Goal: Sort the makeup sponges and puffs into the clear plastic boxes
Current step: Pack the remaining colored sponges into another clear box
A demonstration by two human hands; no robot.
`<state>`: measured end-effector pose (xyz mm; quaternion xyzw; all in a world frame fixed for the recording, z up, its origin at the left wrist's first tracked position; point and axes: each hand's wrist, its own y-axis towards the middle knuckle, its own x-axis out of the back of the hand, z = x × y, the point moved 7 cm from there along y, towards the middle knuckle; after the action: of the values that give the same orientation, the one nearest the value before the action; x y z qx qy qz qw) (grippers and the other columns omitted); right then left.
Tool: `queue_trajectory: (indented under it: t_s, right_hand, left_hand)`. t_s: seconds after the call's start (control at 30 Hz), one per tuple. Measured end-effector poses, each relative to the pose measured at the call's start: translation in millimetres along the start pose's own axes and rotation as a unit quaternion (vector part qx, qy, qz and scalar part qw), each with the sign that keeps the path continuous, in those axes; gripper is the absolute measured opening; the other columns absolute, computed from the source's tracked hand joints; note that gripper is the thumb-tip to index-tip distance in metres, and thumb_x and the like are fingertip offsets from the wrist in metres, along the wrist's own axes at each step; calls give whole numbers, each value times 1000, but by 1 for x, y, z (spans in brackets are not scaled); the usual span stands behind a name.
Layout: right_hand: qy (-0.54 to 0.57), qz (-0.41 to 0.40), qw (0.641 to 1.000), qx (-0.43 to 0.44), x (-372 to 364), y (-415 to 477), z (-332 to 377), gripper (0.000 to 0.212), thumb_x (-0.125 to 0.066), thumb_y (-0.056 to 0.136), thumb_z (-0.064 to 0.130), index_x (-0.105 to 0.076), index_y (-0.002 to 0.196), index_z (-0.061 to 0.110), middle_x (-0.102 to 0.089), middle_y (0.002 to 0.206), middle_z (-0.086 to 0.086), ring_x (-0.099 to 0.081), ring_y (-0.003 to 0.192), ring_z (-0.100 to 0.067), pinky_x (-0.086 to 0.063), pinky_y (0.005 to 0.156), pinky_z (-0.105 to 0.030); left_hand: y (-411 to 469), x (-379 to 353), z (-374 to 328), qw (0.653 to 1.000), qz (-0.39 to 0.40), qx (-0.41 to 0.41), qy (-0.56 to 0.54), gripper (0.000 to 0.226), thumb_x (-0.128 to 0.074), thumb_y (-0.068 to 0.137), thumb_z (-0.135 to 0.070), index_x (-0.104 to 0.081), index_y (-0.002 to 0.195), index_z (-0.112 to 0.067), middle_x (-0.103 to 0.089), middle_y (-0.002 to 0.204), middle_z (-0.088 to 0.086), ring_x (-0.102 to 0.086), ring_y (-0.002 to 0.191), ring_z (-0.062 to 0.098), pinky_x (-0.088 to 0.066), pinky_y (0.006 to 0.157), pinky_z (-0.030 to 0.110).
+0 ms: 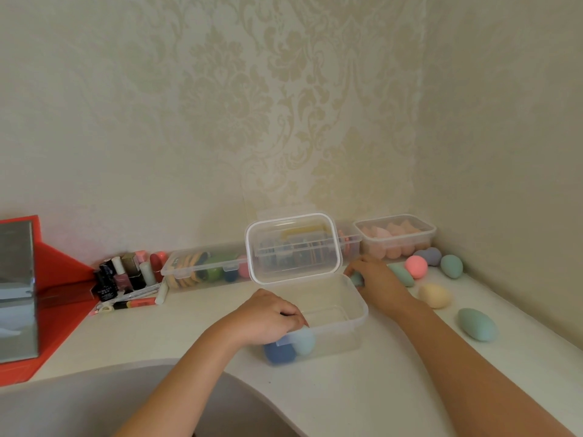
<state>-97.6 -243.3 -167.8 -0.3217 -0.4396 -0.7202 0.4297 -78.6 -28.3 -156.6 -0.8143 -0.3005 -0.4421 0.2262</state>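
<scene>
An open clear plastic box stands on the white counter, its lid tipped up at the back. Inside its near left corner lie a dark blue sponge and a pale blue sponge. My left hand rests over the box's near left rim, fingers curled down just above the pale blue sponge. My right hand reaches past the box's far right corner and grips a teal sponge. Loose sponges lie to the right: green, pink, purple, teal, yellow, teal-green.
A long clear box of puffs and sponges and another clear box of peach sponges stand against the wall. Nail polish bottles and pens crowd the left, beside a red tray with a mirror. A sink basin lies near.
</scene>
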Motion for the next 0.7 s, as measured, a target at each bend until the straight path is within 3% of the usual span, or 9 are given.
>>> queue_trajectory:
  t_s: [0.07, 0.13, 0.27, 0.37, 0.43, 0.57, 0.67, 0.7]
  right_hand:
    - [7, -8, 1000, 16, 4, -1, 5, 22, -69, 76, 8, -64, 96, 16, -55, 105, 1, -53, 94, -18, -39, 76, -25]
    - [9, -20, 1000, 21, 5, -2, 6, 20, -68, 76, 6, -61, 91, 17, -52, 97, 4, -48, 86, -14, -33, 69, -23]
    - [101, -102, 990, -11, 23, -8, 8, 21, -61, 79, 1, -57, 95, 14, -55, 93, 3, -49, 82, -14, -31, 67, -20]
    - [192, -234, 951, -66, 58, -16, 14, 20, -57, 84, 5, -58, 103, 11, -57, 94, 3, -53, 84, -14, -39, 73, -23]
    - [258, -271, 926, -50, 76, -21, 28, 20, -56, 85, 7, -58, 104, 12, -59, 94, 3, -54, 83, -13, -43, 74, -19]
    - [313, -159, 936, 22, 82, -22, 78, 17, -62, 86, 17, -56, 101, 21, -57, 82, 12, -49, 61, -3, -40, 57, -8]
    - [217, -69, 970, 88, 66, -23, 115, 6, -64, 86, 26, -62, 89, 21, -60, 77, 9, -51, 59, -1, -39, 56, -10]
    - [188, -28, 978, 91, 55, -24, 120, 12, -63, 86, 30, -65, 87, 19, -63, 78, 4, -51, 61, -2, -39, 58, -14]
  left_hand:
    - [2, 0, 2, 1000, -2, 21, 14, 37, -52, 90, -42, -70, 69, -18, -62, 80, -1, -52, 72, 9, -43, 73, 26]
    - [2, 1, 2, 999, -10, 40, 26, 48, -54, 85, -53, -55, 51, -20, -46, 62, -1, -42, 61, 12, -37, 65, 28]
    - [2, -1, -2, 998, -8, 50, 31, 30, -63, 79, -53, -73, 77, -24, -64, 86, -6, -51, 82, 10, -44, 67, 23]
    - [3, 0, 0, 997, -29, 73, 27, 30, -68, 75, -45, -75, 85, -18, -68, 97, 1, -54, 82, 12, -46, 67, 25]
    - [3, 0, 2, 995, -29, 93, 37, 32, -69, 71, -46, -75, 86, -18, -68, 98, 2, -59, 87, 16, -50, 70, 29]
    - [8, -1, 6, 990, -29, 124, 57, 40, -67, 60, -51, -74, 84, -19, -65, 99, 2, -57, 95, 19, -51, 82, 34]
    - [11, -1, 6, 988, -36, 127, 81, 33, -70, 65, -49, -71, 80, -20, -66, 97, 1, -52, 102, 19, -49, 88, 36]
    - [11, -1, 7, 988, -36, 129, 82, 32, -70, 65, -50, -71, 79, -21, -66, 96, 0, -51, 101, 18, -49, 88, 37]
